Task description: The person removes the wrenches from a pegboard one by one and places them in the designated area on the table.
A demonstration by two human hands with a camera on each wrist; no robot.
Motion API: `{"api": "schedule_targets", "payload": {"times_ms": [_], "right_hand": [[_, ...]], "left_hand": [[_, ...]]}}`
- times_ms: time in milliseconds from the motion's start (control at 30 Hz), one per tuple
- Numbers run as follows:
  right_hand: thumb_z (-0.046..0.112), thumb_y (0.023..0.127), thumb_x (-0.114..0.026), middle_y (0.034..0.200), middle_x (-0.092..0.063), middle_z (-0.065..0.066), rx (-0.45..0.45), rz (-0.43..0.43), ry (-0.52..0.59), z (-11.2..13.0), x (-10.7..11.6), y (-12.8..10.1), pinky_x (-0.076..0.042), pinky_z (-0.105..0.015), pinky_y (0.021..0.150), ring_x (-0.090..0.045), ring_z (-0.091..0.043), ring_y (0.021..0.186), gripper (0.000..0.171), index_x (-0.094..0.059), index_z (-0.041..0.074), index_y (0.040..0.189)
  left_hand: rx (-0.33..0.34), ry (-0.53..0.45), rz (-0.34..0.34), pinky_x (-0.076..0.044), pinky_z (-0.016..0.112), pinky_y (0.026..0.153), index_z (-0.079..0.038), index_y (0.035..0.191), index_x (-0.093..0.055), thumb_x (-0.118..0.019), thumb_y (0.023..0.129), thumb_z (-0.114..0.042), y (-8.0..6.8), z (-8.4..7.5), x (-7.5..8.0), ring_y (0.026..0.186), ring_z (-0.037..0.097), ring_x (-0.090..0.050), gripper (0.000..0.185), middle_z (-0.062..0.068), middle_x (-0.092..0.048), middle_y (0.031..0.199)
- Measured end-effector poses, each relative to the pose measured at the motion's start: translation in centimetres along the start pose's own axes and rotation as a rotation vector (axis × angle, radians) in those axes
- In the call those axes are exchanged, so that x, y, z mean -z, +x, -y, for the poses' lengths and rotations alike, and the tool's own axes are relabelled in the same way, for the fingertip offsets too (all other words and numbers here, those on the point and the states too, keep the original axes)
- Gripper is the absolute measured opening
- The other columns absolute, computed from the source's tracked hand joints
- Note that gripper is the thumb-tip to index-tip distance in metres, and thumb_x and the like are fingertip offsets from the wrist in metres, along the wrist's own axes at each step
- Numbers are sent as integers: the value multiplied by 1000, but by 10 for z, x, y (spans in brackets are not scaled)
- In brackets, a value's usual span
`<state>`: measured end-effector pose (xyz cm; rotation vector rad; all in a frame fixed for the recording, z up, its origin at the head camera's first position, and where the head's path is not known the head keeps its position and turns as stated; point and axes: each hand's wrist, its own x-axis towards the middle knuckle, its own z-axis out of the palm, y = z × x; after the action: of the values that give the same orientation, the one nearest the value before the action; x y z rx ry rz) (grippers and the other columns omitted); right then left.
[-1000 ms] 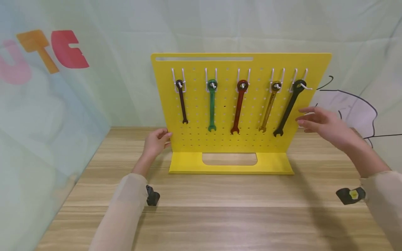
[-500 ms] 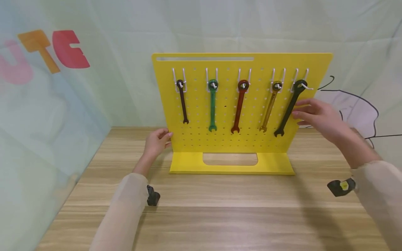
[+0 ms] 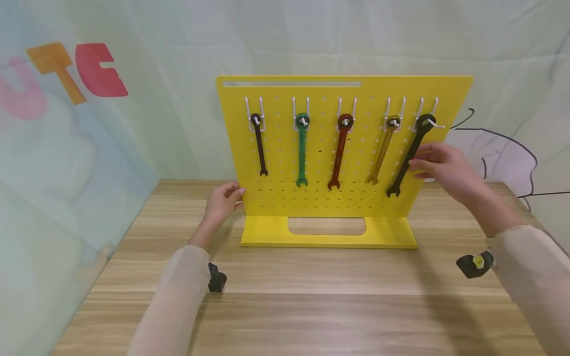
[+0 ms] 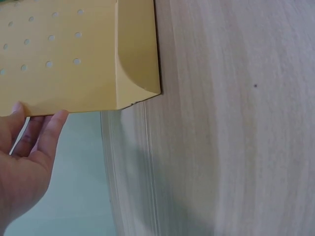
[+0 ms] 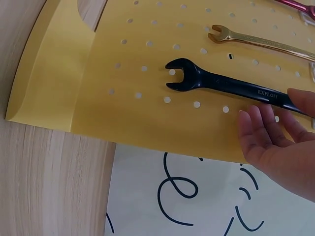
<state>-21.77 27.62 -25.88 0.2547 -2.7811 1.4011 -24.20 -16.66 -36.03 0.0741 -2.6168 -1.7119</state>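
My sleeves lie nearest, over the desk [image 3: 285,301], and the pegboard [image 3: 320,198] stands upright beyond them, its foot flat on the wood. My left hand [image 3: 219,201] rests against the pegboard's lower left edge, fingers relaxed and straight, gripping nothing. My right hand [image 3: 438,165] is at the pegboard's right edge, fingers extended and loose, fingertips touching the shaft of the black wrench [image 3: 408,155]; I am not gripping it. That wrench hangs tilted from the rightmost hook [image 3: 434,122]. To its left on the pegboard hang the gold wrench [image 3: 382,149], red wrench [image 3: 339,151], green wrench [image 3: 302,148] and a dark wrench [image 3: 259,144].
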Motion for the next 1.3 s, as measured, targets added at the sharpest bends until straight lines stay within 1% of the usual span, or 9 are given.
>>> {"api": "schedule_targets", "payload": {"times_ms": [267, 400, 500, 633, 733, 900, 1067, 1233, 1300], "right_hand": [[29, 95, -50, 110, -54, -14, -66, 32, -35, 0, 0, 1, -53, -29, 82, -61, -15, 89, 38, -48, -4, 114], [29, 95, -49, 108, -55, -12, -77, 26, -50, -1, 0, 0, -51, -20, 79, -61, -14, 88, 37, -47, -3, 113], [25, 95, -50, 100, -57, -8, -63, 3, -47, -3, 1, -1, -49, -14, 72, -61, -13, 83, 32, -46, -3, 110], [19, 95, -52, 90, -59, -4, -30, -32, -42, -4, 1, -2, -51, -15, 69, -61, -14, 79, 25, -47, -3, 106], [16, 95, -52, 89, -60, -2, -6, -49, -35, -3, 1, -4, -53, -18, 70, -61, -13, 77, 23, -49, -3, 106], [12, 94, -52, 88, -61, 5, 26, -64, 16, -3, 0, -6, -55, -23, 72, -62, -10, 75, 21, -51, -5, 106], [9, 93, -52, 84, -61, 9, 45, -74, 63, -2, -1, -8, -55, -22, 70, -62, -10, 73, 18, -51, -6, 104], [8, 93, -53, 83, -61, 10, 48, -83, 75, -1, 0, -9, -55, -22, 68, -62, -9, 72, 17, -51, -6, 102], [8, 93, -53, 83, -61, 10, 47, -84, 63, -1, 1, -10, -55, -21, 68, -62, -9, 72, 17, -51, -6, 103]], "left_hand": [[-6, -3, 6, -53, 33, 82, 6, 108, -54, -49, 95, -15, 0, 1, 0, 101, 30, -55, 25, 20, -55, 111], [-12, -5, 9, -53, 32, 82, 6, 107, -54, -49, 95, -16, 0, 1, 1, 102, 31, -55, 26, 20, -55, 110], [-13, -4, 13, -53, 31, 81, 6, 108, -54, -49, 95, -15, 0, 1, 1, 102, 31, -56, 26, 19, -54, 111], [-10, -7, 17, -53, 31, 81, 6, 109, -53, -49, 95, -15, -1, 1, 1, 103, 31, -55, 26, 20, -54, 111], [-5, -7, 17, -54, 30, 81, 6, 111, -53, -48, 95, -15, -1, 0, 1, 103, 31, -55, 26, 20, -54, 112], [3, -10, 15, -54, 29, 80, 6, 112, -53, -48, 95, -14, 0, 1, 1, 103, 30, -54, 27, 20, -54, 112], [7, -12, 16, -54, 31, 81, 6, 114, -52, -49, 95, -15, 1, 2, 1, 103, 31, -54, 28, 20, -53, 113], [5, -8, 19, -54, 30, 81, 5, 115, -53, -49, 95, -15, 0, 1, 1, 103, 30, -54, 28, 19, -53, 113], [4, -1, 18, -54, 29, 79, 5, 114, -53, -48, 96, -15, 0, 1, 1, 102, 30, -54, 28, 19, -53, 113]]}}
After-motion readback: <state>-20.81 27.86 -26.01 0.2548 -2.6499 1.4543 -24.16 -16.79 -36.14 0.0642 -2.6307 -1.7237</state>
